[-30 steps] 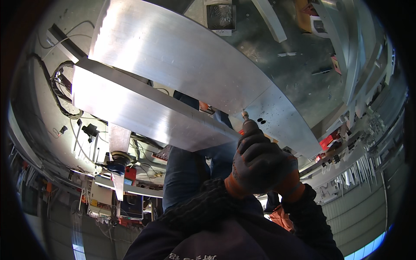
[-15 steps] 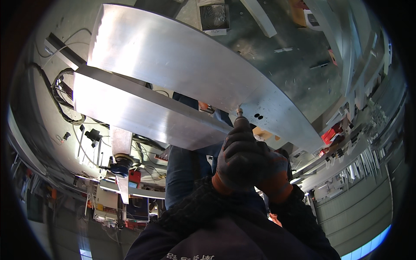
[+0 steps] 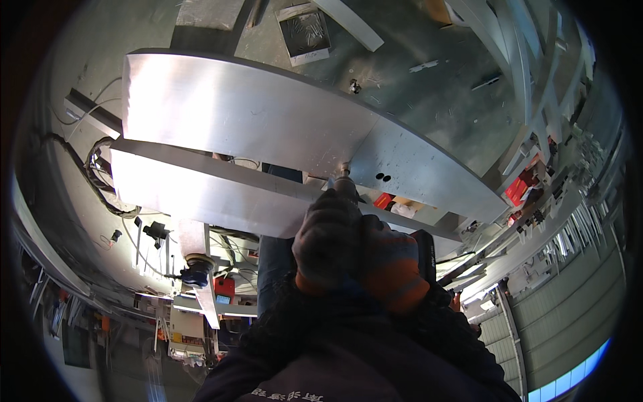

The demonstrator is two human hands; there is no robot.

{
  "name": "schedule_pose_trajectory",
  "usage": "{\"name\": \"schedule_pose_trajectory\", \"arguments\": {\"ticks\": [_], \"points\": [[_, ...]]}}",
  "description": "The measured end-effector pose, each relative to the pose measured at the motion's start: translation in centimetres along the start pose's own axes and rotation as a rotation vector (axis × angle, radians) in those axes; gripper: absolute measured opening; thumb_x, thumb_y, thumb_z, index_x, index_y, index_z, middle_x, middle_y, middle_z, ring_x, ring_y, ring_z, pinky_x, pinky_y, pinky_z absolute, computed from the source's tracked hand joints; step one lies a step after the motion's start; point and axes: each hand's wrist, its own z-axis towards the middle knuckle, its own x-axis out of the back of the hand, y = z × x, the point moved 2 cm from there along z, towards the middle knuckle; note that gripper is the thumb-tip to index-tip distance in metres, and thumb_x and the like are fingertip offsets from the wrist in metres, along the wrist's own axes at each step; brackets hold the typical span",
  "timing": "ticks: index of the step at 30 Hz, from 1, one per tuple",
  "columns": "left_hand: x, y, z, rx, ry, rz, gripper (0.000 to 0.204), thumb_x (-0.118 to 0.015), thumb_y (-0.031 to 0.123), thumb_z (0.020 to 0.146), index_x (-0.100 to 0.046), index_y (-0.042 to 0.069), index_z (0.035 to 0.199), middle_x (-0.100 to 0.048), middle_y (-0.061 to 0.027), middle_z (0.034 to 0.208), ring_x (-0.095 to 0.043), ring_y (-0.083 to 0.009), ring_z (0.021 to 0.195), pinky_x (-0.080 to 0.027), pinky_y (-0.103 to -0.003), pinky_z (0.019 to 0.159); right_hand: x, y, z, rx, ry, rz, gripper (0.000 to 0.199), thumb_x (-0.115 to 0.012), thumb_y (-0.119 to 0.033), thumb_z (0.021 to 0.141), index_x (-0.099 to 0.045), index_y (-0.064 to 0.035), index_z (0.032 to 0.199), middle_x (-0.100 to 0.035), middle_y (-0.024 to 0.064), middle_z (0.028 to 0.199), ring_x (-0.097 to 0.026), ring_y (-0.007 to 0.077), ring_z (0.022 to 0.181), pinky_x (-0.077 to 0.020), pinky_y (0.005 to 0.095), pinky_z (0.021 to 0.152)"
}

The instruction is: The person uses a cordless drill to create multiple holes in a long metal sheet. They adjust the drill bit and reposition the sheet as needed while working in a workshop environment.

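Both gloved hands hold a power drill [image 3: 346, 190], its body mostly hidden behind them. My left hand [image 3: 328, 238], in a dark glove with an orange cuff, wraps round the drill's front. My right hand [image 3: 392, 261], in a grey and orange glove, closes round its rear part, beside a black block. The drill's tip touches or nearly touches a long curved aluminium channel [image 3: 248, 110], left of two dark round holes [image 3: 382, 177]. The channel's nearer flange [image 3: 201, 187] runs parallel, below a gap. Metal shavings are scattered near the holes.
An angle grinder or sander [image 3: 196, 268] rests on a metal strip at lower left. Cables [image 3: 94, 171] loop at the left. A box of small metal pieces [image 3: 305, 33] lies beyond the channel. Long metal profiles [image 3: 536, 87] and a red item [image 3: 519, 187] are at the right.
The view has shifted, so the channel sits lower and my hands and drill farther left in the picture. The drill tip stays left of the two holes, and both hands keep their grip.
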Motion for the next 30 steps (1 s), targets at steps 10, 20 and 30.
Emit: {"name": "schedule_pose_trajectory", "arguments": {"ticks": [10, 20, 30], "points": [[-5.4, -0.7, -1.1, -0.121, -0.048, 0.279, 0.027, -0.059, 0.022, 0.103, -0.062, 0.008, 0.125, -0.065, -0.0061, 0.114, -0.067, -0.0224, 0.110, -0.057, -0.039, 0.099, 1.5, 7.3, 1.0, 0.234, 0.094, 0.087, 0.049, -0.084, -0.042, 0.086, -0.065, -0.0073, 0.116, -0.075, 0.0113, 0.087, -0.076, 0.0297, 0.077, -0.0593, 0.0402, 0.066], [-4.2, -0.9, -0.8, -0.137, -0.066, 0.282, 0.027, -0.060, 0.024, 0.101, -0.061, 0.009, 0.123, -0.065, -0.0045, 0.111, -0.066, -0.0205, 0.109, -0.057, -0.039, 0.096, 0.2, 5.2, 0.4, 0.160, 0.099, 0.062, 0.052, -0.083, -0.047, 0.087, -0.066, -0.0079, 0.117, -0.074, 0.0109, 0.084, -0.076, 0.0291, 0.075, -0.0597, 0.0397, 0.066], [-5.3, -0.5, 0.1, -0.156, -0.051, 0.334, 0.027, -0.063, 0.026, 0.099, -0.061, 0.010, 0.121, -0.065, -0.0034, 0.108, -0.065, -0.0193, 0.109, -0.057, -0.039, 0.092, 2.7, 6.6, 1.4, 0.249, 0.036, 0.020, 0.049, -0.086, -0.041, 0.084, -0.067, -0.0084, 0.116, -0.075, 0.0115, 0.087, -0.077, 0.0291, 0.079, -0.0607, 0.0407, 0.069]]}}
